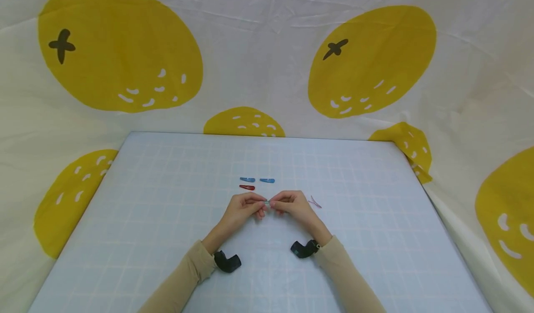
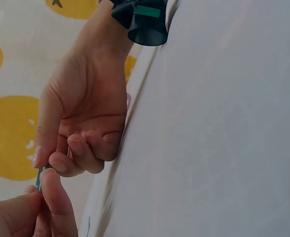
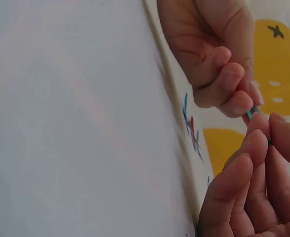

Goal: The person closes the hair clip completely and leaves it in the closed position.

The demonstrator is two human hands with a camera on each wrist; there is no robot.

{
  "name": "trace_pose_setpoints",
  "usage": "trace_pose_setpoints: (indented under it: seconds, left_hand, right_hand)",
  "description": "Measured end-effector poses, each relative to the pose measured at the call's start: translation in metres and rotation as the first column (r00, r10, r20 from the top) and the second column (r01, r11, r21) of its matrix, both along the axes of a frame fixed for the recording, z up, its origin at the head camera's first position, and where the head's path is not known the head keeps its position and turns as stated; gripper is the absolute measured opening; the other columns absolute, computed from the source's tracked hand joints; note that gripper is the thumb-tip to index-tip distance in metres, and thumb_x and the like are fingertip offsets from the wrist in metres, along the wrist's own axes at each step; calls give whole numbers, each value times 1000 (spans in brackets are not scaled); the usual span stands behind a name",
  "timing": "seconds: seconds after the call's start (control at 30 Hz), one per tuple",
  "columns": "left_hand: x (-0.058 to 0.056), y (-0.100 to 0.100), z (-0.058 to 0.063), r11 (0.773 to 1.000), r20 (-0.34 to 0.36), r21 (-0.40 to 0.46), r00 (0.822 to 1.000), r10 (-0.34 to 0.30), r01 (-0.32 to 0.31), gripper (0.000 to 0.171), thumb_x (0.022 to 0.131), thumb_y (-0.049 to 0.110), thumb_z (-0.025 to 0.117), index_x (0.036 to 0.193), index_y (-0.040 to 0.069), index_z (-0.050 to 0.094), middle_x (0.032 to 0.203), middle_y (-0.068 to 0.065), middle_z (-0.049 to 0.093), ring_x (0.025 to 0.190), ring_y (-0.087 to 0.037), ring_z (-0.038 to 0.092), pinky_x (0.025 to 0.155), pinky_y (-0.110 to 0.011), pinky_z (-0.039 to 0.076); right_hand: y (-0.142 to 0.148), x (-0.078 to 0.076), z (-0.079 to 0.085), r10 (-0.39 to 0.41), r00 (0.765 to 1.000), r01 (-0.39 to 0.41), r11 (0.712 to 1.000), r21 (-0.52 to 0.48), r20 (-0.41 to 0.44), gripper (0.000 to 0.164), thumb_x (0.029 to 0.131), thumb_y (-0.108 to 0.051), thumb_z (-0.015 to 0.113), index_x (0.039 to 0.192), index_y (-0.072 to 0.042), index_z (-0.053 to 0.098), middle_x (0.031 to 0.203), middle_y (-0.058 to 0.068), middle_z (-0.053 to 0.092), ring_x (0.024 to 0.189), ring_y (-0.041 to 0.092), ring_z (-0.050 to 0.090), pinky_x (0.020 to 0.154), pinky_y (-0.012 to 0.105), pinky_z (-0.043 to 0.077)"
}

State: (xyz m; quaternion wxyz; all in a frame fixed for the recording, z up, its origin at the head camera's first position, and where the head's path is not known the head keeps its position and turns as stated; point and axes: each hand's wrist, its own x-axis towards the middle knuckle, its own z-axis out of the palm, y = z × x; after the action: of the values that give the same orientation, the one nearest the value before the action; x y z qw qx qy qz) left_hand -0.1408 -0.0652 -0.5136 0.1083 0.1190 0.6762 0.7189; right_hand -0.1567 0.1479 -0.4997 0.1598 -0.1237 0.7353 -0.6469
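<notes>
Between my two hands is a small teal-green hair clip [image 1: 267, 202], mostly covered by fingertips. My left hand [image 1: 244, 207] pinches one end of it between thumb and forefinger. The other end is pinched the same way by my right hand [image 1: 293, 205]. In the left wrist view a strip of the green clip [image 2: 38, 178] shows between the two sets of fingertips. Just beyond the left hand lie a red snap hair clip [image 1: 247, 187] and two blue ones, a left one [image 1: 247, 180] and a right one [image 1: 267, 180].
A pink hair clip [image 1: 315, 202] with its two arms spread apart lies just right of the right hand. The table [image 1: 167, 239] has a pale checked cover. Behind it hangs a white cloth [image 1: 258, 48] with large yellow fruit prints. Black cameras are strapped to both wrists.
</notes>
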Motion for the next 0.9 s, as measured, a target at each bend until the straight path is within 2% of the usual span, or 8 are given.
trace_pose_setpoints:
  seconds: [0.17, 0.33, 0.57, 0.7, 0.9]
  left_hand:
    - [0, -1, -5, 999, -46, 13, 998, -35, 35, 15, 97, 1, 60, 101, -13, 65, 83, -28, 68, 62, -20, 64, 58, -29, 55]
    - [1, -1, -5, 998, -45, -25, 998, -54, 53, 14, 99, 1, 58, 98, -12, 64, 81, -25, 69, 61, -20, 65, 57, -31, 56]
    - [1, -1, -5, 995, -16, -61, 997, -76, 75, 13, 100, 1, 54, 95, -9, 61, 77, -18, 70, 57, -20, 65, 56, -33, 57]
    - [1, -1, -8, 997, -45, -60, 997, -59, 56, 13, 100, 4, 57, 95, -7, 63, 76, -15, 70, 58, -20, 66, 56, -33, 56]
    - [-1, -1, -12, 1000, -66, -14, 998, -25, 24, 14, 97, 7, 63, 98, -6, 66, 80, -20, 68, 61, -20, 65, 58, -31, 56]
  right_hand:
    - [-1, 0, -5, 23, 999, -23, 1000, -13, 23, 17, 92, -9, 71, 100, 6, 73, 80, 11, 70, 64, 16, 59, 61, 25, 50]
    - [-2, 0, -6, 61, 998, -61, 998, -23, 13, 14, 92, 0, 67, 100, 12, 70, 79, 14, 70, 62, 16, 59, 59, 25, 50]
    - [-5, 10, 16, 101, 995, -101, 995, -16, 5, 14, 93, 1, 66, 98, 13, 69, 79, 21, 68, 63, 15, 60, 60, 25, 51]
    - [-5, 12, 18, 84, 996, -84, 996, -12, -4, 15, 93, -3, 67, 98, 11, 70, 81, 22, 69, 65, 17, 60, 61, 26, 51]
    - [-5, 11, 16, 51, 999, -51, 998, -27, -10, 19, 93, -6, 68, 101, 11, 71, 89, 27, 69, 68, 20, 62, 64, 29, 53]
